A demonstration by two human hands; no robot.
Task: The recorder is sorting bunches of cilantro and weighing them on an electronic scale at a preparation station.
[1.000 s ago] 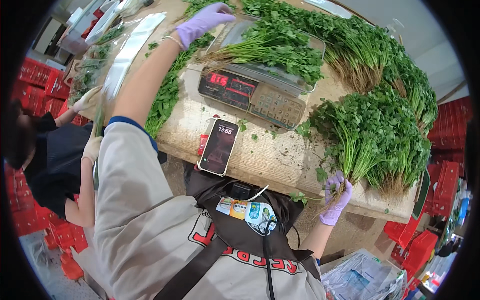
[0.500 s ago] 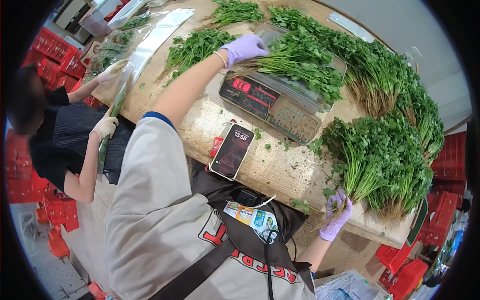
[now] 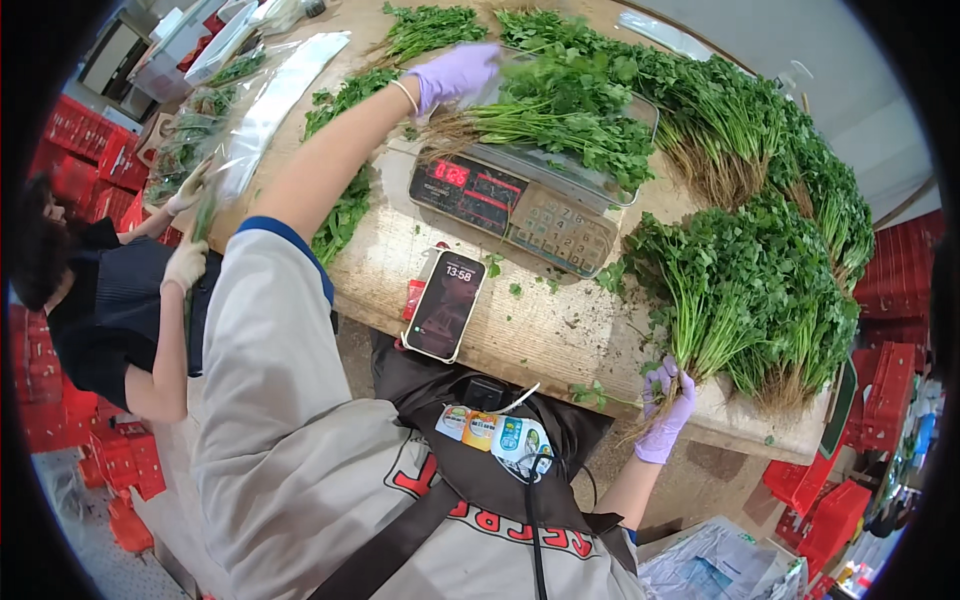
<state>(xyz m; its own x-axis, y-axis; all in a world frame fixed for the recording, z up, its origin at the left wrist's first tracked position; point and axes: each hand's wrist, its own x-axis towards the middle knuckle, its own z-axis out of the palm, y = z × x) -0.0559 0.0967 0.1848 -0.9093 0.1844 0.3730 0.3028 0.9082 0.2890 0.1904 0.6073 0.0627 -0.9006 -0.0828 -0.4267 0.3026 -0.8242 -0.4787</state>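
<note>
My left hand (image 3: 455,75), in a purple glove, reaches across the table and rests on a bunch of leafy green herbs (image 3: 560,125) lying on the tray of a digital scale (image 3: 510,205). My right hand (image 3: 668,412), also in a purple glove, grips the root ends of a few herb stems (image 3: 672,372) at the near table edge. Beside it lies a big pile of the same herbs (image 3: 760,290). A phone (image 3: 446,305) lies face up in front of the scale.
More herb bunches (image 3: 740,110) run along the far side of the wooden table (image 3: 540,335). At the left another person (image 3: 110,290) in light gloves holds herbs at a clear plastic bag (image 3: 255,110). Red crates (image 3: 85,165) stand around the table.
My left hand has drawn back from the far herbs onto the bunch on the scale. My right hand stays at the near edge, still gripping stems. The view has shifted slightly.
</note>
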